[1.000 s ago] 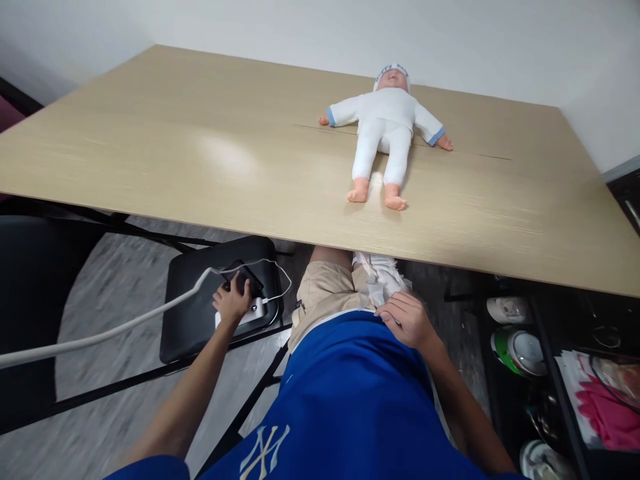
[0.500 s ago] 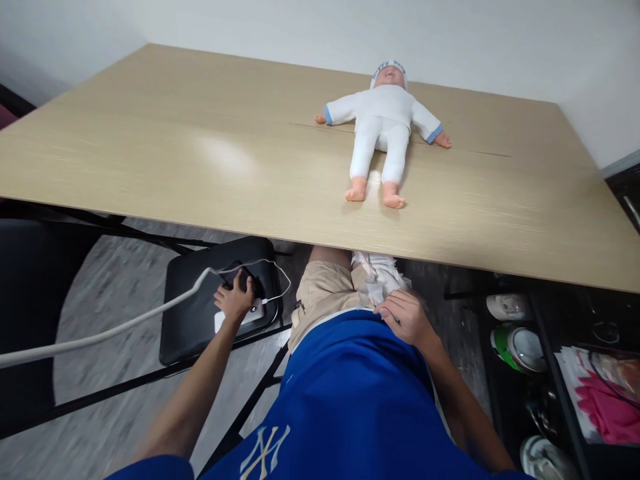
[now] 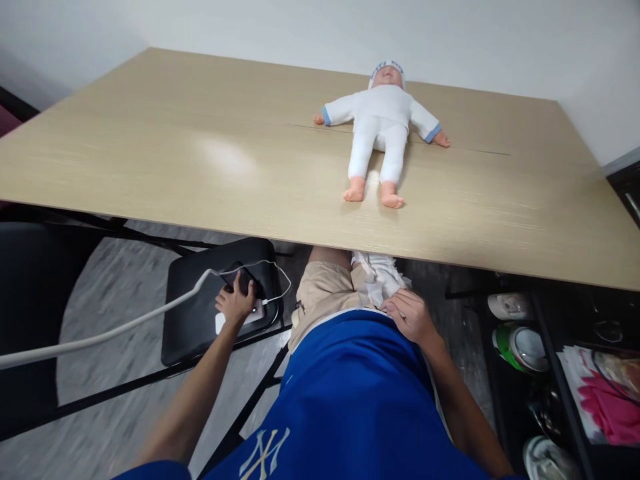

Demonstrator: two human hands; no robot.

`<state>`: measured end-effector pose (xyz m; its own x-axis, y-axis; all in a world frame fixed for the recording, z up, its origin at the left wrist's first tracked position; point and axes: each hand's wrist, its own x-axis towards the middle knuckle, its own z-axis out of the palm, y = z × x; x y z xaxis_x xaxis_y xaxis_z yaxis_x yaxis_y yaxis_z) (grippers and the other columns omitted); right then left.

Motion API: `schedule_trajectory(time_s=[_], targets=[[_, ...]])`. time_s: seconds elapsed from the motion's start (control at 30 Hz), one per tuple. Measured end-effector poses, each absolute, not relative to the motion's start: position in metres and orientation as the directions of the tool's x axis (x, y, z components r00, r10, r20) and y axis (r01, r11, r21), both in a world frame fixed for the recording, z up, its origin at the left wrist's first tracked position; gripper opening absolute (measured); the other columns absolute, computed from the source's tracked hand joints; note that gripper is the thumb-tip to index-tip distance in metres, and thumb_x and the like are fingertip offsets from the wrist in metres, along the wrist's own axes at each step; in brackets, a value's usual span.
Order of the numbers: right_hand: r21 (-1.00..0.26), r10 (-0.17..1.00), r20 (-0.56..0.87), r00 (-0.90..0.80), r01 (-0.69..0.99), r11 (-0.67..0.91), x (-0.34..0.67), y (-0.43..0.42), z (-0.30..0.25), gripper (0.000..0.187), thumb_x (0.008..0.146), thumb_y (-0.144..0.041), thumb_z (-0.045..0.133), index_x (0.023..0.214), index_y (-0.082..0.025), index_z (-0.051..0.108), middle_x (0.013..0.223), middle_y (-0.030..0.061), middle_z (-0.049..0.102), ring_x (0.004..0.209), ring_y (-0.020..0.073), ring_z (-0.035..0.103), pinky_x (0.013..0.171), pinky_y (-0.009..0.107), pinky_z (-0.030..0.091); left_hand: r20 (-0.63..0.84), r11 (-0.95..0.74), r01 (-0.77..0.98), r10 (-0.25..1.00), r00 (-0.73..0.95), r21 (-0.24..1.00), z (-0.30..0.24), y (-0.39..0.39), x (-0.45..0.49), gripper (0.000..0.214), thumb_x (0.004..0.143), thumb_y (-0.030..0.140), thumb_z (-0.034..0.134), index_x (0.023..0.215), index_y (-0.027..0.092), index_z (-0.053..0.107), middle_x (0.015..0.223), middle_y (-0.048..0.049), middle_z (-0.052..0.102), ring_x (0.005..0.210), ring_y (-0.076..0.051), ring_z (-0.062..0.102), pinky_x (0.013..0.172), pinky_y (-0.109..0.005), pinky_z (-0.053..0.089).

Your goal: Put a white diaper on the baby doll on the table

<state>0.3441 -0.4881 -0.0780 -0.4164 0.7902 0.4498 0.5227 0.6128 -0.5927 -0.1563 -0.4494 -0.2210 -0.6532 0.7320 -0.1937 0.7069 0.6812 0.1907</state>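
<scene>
My left hand (image 3: pixel 235 304) spreads on a black device (image 3: pixel 247 273) near the seat's (image 3: pixel 193 293) right edge. My right hand (image 3: pixel 411 315) half-curls, contents unclear.

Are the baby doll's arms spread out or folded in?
Spread out: the baby doll lies on the table, both white sleeves stretching away from its body to either side.

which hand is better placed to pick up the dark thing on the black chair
Left, most likely: the left hand is over the dark thing, fingers seemingly touching it, while the right hand is at the lap, farther from the chair.
</scene>
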Motion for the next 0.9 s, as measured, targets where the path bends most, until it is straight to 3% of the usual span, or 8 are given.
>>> schedule_trajectory(time_s=[0.67, 0.9], targets=[[-0.644, 0.833, 0.376, -0.405, 0.532, 0.549, 0.348, -0.489, -0.089, 0.036, 0.114, -0.021, 0.048, 0.092, -0.023, 0.076, 0.08, 0.0045, 0.077, 0.075, 0.0215, 0.066, 0.075, 0.037, 0.051, -0.172, 0.685, 0.694, 0.728, -0.663, 0.222, -0.217, -0.447, -0.146, 0.071, 0.11, 0.059, 0.042, 0.172, 0.023, 0.045, 0.165, -0.0311, 0.042, 0.148, -0.053, 0.045, 0.117, -0.068, 0.036], [-0.707, 0.927, 0.267, -0.264, 0.6, 0.374, 0.36, -0.49, -0.108, 0.038, 0.116, -0.031, 0.046, 0.093, -0.025, 0.075, 0.086, 0.0069, 0.077, 0.085, 0.0248, 0.07, 0.085, 0.041, 0.054, -0.119, 0.626, 0.735, 0.776, -0.619, 0.261, -0.197, -0.462, -0.124, 0.065, 0.111, 0.046, 0.04, 0.167, 0.012, 0.043, 0.166, -0.0292, 0.039, 0.154, -0.05, 0.032, 0.12, -0.066, 0.033]])
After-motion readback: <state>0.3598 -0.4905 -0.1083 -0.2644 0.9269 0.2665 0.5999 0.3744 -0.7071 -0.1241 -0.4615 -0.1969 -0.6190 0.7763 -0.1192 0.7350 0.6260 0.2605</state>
